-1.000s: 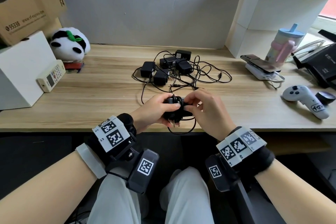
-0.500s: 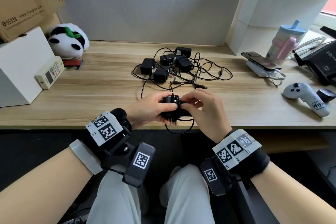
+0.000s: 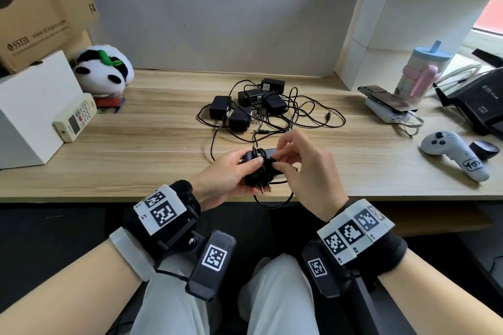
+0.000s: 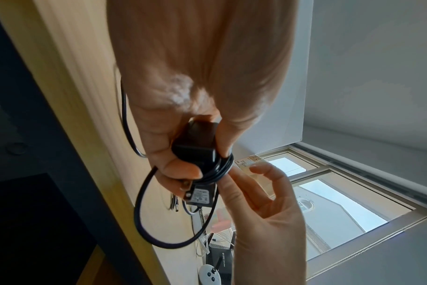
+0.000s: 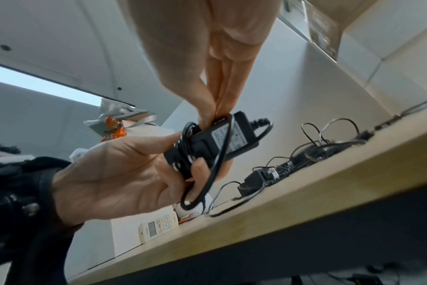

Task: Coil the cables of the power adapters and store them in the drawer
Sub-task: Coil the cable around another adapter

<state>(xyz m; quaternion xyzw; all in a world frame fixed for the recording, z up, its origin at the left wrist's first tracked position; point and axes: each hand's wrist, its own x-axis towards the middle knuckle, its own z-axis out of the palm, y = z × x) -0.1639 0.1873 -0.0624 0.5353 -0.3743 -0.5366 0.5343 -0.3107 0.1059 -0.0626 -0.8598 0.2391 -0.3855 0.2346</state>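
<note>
Adapter (image 3: 258,168) gripped left hand (image 3: 226,179), right hand (image 3: 307,171) pinching cable (image 4: 144,216)

Wooden desk (image 3: 136,155), grey wall (image 3: 217,8), bright window (image 4: 341,204)

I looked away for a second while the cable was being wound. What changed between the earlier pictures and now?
The right hand lifted its fingers off the adapter and now pinches the cable over its top; the hanging loop looks a little shorter. The left hand still grips the adapter, and the pile of adapters on the desk is untouched.
</note>
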